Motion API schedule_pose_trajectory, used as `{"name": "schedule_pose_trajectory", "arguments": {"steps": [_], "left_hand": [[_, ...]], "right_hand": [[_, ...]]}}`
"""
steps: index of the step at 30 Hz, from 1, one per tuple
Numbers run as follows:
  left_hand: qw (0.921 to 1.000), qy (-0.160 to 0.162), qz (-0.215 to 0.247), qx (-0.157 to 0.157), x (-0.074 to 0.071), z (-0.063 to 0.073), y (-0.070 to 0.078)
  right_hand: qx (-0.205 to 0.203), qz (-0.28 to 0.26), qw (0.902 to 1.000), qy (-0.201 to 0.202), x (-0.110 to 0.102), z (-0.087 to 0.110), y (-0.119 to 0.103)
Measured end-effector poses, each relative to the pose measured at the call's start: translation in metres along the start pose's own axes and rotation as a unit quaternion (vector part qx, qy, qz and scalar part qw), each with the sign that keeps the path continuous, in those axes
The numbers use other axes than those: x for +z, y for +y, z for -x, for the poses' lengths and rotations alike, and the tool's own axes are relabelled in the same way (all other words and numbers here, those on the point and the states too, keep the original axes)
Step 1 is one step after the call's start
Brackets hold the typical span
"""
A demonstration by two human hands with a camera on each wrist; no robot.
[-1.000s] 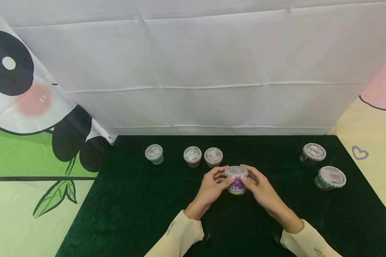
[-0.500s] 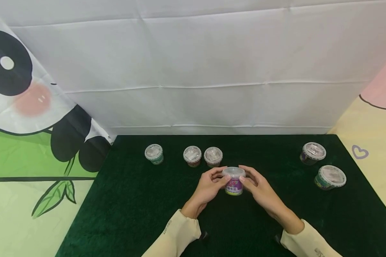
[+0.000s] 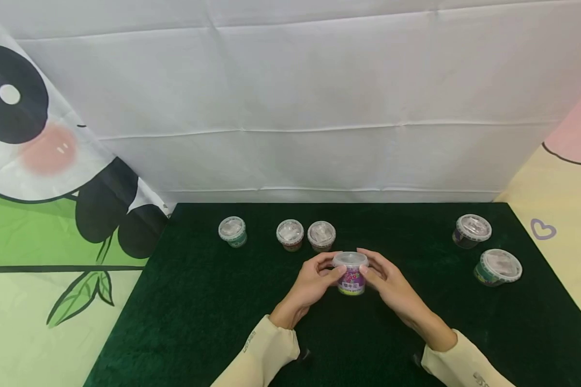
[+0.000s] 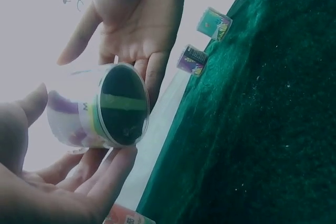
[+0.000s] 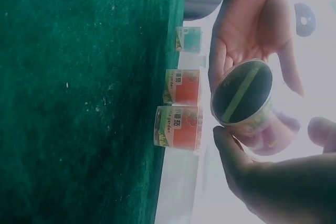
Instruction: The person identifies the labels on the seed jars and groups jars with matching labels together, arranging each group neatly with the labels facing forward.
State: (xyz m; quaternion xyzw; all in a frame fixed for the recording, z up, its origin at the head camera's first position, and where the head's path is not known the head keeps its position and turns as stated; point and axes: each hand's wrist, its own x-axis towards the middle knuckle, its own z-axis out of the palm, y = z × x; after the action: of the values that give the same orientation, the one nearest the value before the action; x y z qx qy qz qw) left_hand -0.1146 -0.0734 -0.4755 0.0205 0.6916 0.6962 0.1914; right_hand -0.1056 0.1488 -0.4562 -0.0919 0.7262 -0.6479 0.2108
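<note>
A small clear-lidded plastic tub (image 3: 352, 275) with a purple flower label is held upright above the dark green cloth. Its dark base, crossed by a light green strip, shows in both wrist views. My left hand (image 3: 312, 285) grips it from the left side, thumb in front near the rim and fingers behind. From the opposite side my right hand (image 3: 397, 287) holds it the same way, thumb on the front. Just behind the left fingertips stands a red-labelled tub (image 3: 321, 236), with a similar tub (image 3: 290, 235) to its left.
On the dark green cloth (image 3: 252, 322) a green tub (image 3: 232, 231) stands at back left. A purple-labelled tub (image 3: 472, 231) and a wider green tub (image 3: 497, 267) stand on the right. A white cloth wall (image 3: 290, 107) rises along the far edge.
Both hands have shifted the purple tub slightly left and a little nearer. Its label has turned to face the head camera more squarely. The other tubs have stayed put.
</note>
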Motion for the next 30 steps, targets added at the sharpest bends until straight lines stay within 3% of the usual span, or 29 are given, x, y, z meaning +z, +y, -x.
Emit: {"name": "schedule_pose_trajectory", "arguments": {"steps": [4, 12, 19, 30], "left_hand": [[0.9998, 0.013, -0.01, -0.006, -0.002, 0.002, 0.001], [0.9996, -0.025, -0.014, -0.007, -0.014, 0.006, 0.002], [0.9994, -0.026, -0.022, 0.002, -0.025, 0.013, 0.004], [0.9948, -0.061, -0.077, 0.027, -0.062, 0.032, 0.004]], "right_hand": [[0.004, 0.005, 1.0, 0.004, 0.003, -0.002, -0.001], [0.002, 0.0, 0.9999, -0.011, 0.007, -0.004, -0.001], [0.003, -0.014, 0.9994, -0.032, 0.013, -0.007, -0.002], [-0.028, 0.017, 0.9965, -0.077, 0.035, -0.015, -0.006]]}}
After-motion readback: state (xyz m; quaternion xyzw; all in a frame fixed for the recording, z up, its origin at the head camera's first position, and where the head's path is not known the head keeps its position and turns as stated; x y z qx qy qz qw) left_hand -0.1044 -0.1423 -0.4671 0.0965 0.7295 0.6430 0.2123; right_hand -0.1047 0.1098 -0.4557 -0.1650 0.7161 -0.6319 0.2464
